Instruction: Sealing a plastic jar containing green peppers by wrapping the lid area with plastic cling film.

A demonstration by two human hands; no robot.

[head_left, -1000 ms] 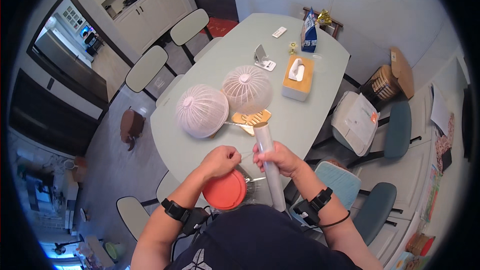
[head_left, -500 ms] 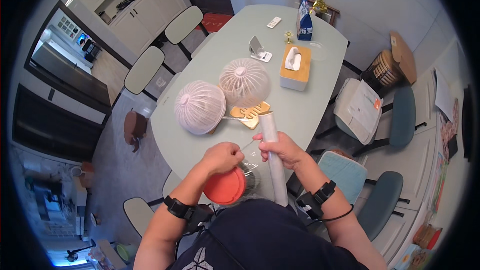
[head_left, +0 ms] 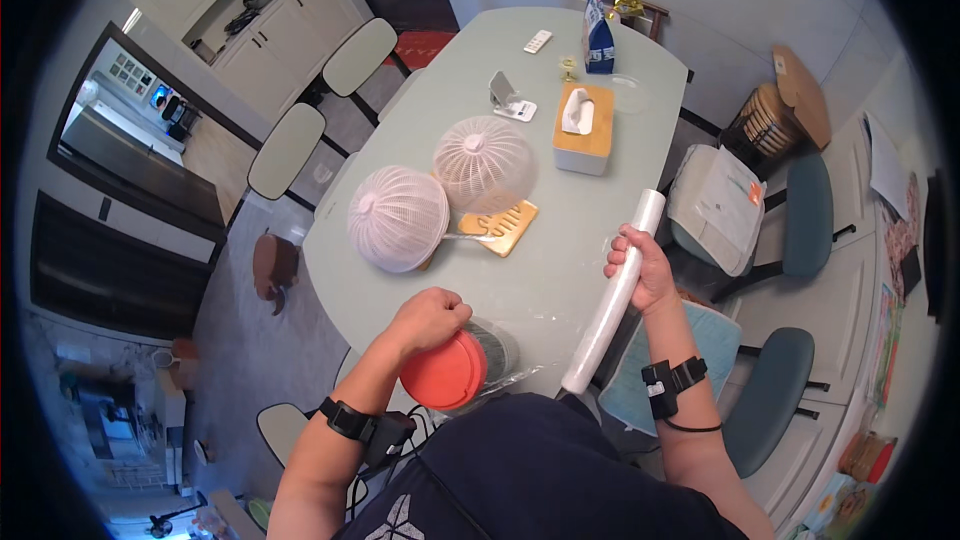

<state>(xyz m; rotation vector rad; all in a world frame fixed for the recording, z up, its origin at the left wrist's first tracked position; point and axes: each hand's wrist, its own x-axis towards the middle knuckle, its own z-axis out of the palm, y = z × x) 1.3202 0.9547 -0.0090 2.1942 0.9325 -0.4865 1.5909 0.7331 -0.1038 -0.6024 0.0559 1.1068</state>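
Note:
My right hand [head_left: 645, 265] is wrapped around a long white roll of plastic wrap [head_left: 600, 325], held tilted over the table's right edge. A sheet of clear film [head_left: 540, 330] stretches from the roll leftward to my left hand [head_left: 430, 322]. The left fingers are closed, apparently pinching the film's end; the fingertips are partly hidden. Just below that hand stands a clear container [head_left: 496, 348] with a red lid [head_left: 443, 370], close to my body. Film lies across or beside the container; which one I cannot tell.
Two white mesh domes [head_left: 398, 218] stand on the pale green table [head_left: 400, 120], beside a golden board [head_left: 505, 230]. Farther back are a tissue box [head_left: 583, 145], a phone stand [head_left: 508, 98], a blue bag [head_left: 598, 45] and a white remote [head_left: 538, 41]. Chairs [head_left: 805, 215] line both sides.
My right hand has moved right with the roll, away from the left hand, and the film between them is longer. The left hand has shifted slightly left, staying by the red-lidded container.

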